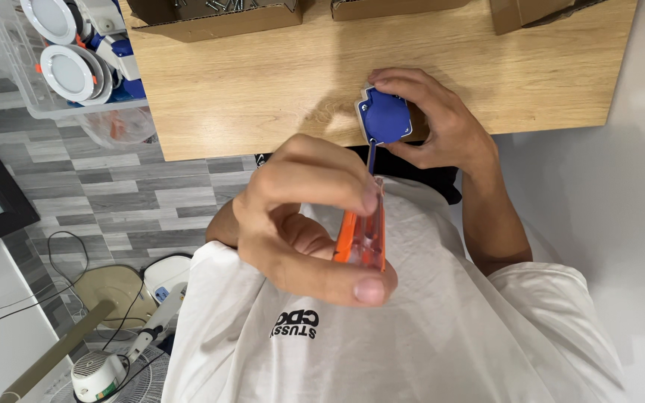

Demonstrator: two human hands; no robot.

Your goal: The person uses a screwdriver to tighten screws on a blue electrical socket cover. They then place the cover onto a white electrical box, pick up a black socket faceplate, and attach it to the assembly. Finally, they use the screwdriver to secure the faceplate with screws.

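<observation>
My left hand (304, 216) is closed around a screwdriver (363, 242) with an orange and clear handle, held close to my chest. Its thin shaft points up into the lower edge of a small blue plastic box (384, 116) with a white rim and corner screws. My right hand (446, 127) grips that box from the right and from above. It holds the box tilted at the near edge of the wooden table (263, 89).
Open cardboard boxes (218, 19), one holding screws, stand along the table's far side. A clear plastic bin (31, 104) with round white downlights (69, 71) sits to the left of the table. A white fan (106, 373) and cables lie on the grey tiled floor.
</observation>
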